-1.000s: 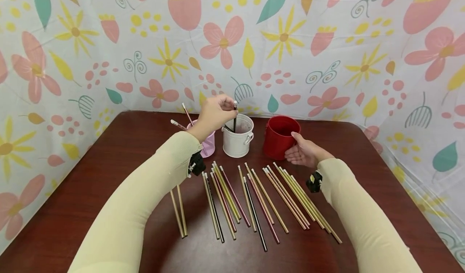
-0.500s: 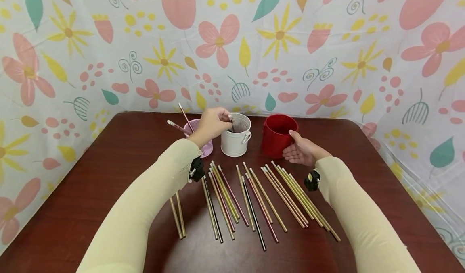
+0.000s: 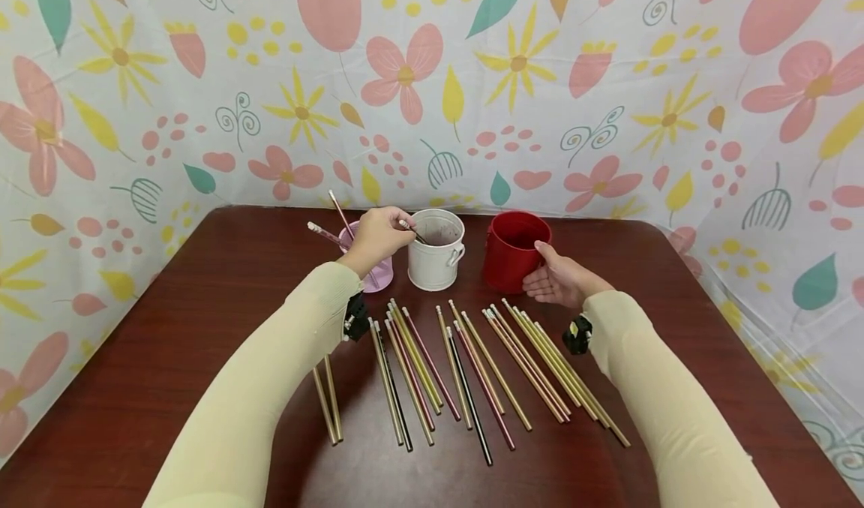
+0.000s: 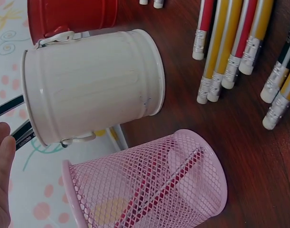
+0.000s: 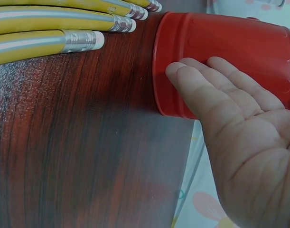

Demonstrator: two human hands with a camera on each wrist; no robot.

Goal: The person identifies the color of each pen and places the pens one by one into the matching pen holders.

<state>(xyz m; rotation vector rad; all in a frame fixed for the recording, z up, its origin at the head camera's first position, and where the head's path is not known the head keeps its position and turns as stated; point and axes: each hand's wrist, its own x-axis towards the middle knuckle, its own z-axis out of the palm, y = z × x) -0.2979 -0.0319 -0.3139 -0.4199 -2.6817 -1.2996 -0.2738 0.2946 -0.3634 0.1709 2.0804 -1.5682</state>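
My left hand (image 3: 379, 236) is at the left rim of the white bucket (image 3: 435, 264), pinching a black pencil (image 3: 413, 231) by its eraser end. The pencil leans into the bucket. Two dark pencils (image 4: 9, 106) show at the bucket's mouth in the left wrist view, beside my fingertips (image 4: 2, 142). A red bucket (image 3: 506, 264) stands to the right. My right hand (image 3: 562, 277) rests against its side, fingers straight and thumb up near the rim. Behind my left hand, partly hidden, is a pink mesh pencil cup (image 3: 381, 274) with two reddish pencils (image 4: 175, 176) in it.
Several loose pencils (image 3: 479, 395), gold, red and black, lie in groups on the dark wooden table (image 3: 540, 478), erasers toward the buckets. Two gold pencils (image 3: 327, 403) lie at the left below my sleeve. A flower-patterned cloth (image 3: 418, 155) hangs around the back and sides.
My left hand has come down and to the left with the black pencil, which stood upright above the white bucket and now leans at its left rim. The right hand stays at the red bucket.
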